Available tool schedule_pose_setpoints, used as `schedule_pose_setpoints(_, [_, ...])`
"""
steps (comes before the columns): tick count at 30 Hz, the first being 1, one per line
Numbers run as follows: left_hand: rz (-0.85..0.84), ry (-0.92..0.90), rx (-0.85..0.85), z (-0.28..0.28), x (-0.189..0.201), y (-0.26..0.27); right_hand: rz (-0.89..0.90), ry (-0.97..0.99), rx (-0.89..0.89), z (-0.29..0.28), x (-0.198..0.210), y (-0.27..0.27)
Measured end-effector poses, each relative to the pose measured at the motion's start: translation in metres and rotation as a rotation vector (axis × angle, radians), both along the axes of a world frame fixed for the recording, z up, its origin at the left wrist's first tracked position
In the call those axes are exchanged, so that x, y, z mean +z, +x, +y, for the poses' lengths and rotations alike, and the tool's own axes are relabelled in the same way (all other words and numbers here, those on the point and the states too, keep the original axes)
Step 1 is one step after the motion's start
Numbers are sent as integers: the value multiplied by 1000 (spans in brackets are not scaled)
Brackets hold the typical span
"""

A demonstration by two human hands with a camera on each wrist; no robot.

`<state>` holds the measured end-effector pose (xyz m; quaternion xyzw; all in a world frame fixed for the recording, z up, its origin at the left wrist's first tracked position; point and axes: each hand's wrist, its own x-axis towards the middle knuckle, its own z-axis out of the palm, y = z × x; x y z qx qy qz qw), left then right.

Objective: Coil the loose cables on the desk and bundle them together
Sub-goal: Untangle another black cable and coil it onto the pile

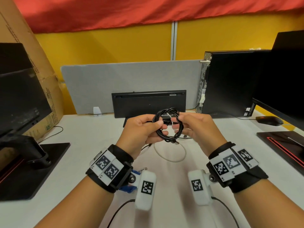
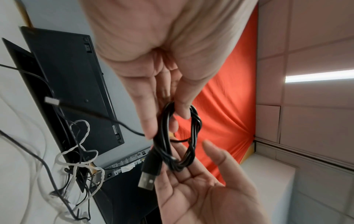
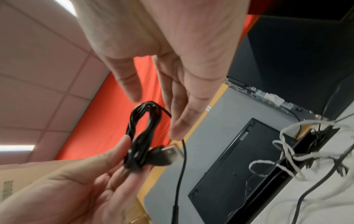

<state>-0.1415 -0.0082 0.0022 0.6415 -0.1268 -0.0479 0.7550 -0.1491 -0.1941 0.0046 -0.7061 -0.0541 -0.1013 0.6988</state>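
Observation:
A black cable coil [image 1: 167,127] is held up over the white desk [image 1: 85,170] at centre. My left hand [image 1: 160,127] pinches its left side between thumb and fingers. In the left wrist view the left hand [image 2: 168,118] grips the top of the coil [image 2: 193,131], and a USB plug [image 2: 147,180] hangs from it. My right hand [image 1: 176,129] is at the coil's right side with straight, relaxed fingers. In the right wrist view the right hand [image 3: 155,115] hovers open beside the coil [image 3: 141,136] and the plug [image 3: 169,151]. A loose white cable [image 1: 171,153] loops on the desk below.
A black keyboard [image 1: 148,102] leans on the grey divider behind the hands. A PC tower [image 1: 230,83], a monitor [image 1: 283,76] and a mouse [image 1: 269,120] are on the right. Left are another monitor [image 1: 21,89] and a cardboard box [image 1: 41,76]. Tangled white and black cables [image 2: 76,166] lie by the keyboard.

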Motion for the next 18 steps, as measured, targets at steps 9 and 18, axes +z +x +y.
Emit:
schedule_pose_setpoints(9, [-7,-25,42,-10,-4,-2,-74,-93,-69,16,-12,-6])
schedule_pose_setpoints(18, [34,-47,93,-9,-9,-1,69,35,155,12,-1,-15])
